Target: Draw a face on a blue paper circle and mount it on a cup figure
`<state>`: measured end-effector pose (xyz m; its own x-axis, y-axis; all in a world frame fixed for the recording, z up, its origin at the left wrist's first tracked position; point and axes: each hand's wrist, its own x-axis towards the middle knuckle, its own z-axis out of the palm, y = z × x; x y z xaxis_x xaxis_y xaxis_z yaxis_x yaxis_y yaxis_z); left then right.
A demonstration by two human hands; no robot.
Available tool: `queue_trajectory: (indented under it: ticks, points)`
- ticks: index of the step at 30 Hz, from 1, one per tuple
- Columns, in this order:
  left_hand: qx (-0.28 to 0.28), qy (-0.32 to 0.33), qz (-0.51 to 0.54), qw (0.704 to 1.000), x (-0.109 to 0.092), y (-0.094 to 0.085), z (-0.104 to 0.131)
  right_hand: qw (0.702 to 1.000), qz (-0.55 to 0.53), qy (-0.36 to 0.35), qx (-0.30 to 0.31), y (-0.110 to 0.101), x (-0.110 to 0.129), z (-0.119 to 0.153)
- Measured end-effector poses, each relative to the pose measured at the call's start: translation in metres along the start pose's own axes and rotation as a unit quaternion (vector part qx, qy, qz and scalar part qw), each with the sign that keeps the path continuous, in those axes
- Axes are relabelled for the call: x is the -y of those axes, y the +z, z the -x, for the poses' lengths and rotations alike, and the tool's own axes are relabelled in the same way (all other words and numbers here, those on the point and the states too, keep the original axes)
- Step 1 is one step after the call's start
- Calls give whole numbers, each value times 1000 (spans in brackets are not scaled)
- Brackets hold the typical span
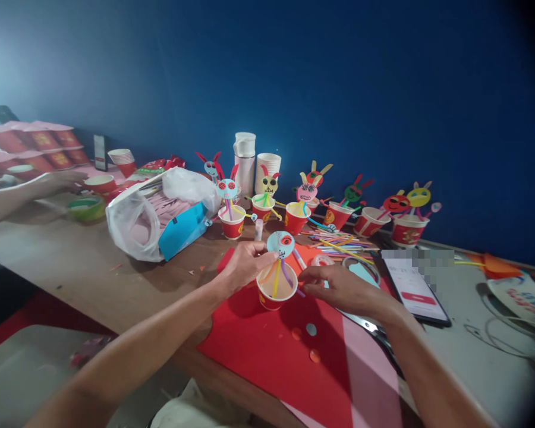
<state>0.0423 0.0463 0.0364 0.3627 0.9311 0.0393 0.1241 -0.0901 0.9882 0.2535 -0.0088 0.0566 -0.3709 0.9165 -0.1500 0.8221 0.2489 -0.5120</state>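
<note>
The left hand (246, 264) pinches the edge of a light-blue paper face (280, 245) between thumb and fingers. The face is positioned above a near, central paper cup (276, 291), which stands on red paper (276, 351). To the right, the right hand (334, 285) is partly curled beside the cup; whether its fingertips grip anything is unclear.
</note>
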Motion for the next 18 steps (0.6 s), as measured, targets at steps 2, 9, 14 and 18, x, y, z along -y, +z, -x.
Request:
queue_trajectory:
  ticks: [2,9,14,18]
  points:
    - [11,0,9,1000,-1,-1,1,1000,4,0,-1,0,0,0]
    - [30,-12,27,999,-6,-2,5,1000,1,-4,-3,0,0,0]
    - [36,-18,38,998,-6,-3,7,1000,5,-6,-4,1,0,-1]
    - [41,-20,54,998,-6,-3,8,1000,1,-11,-2,3,-3,-2]
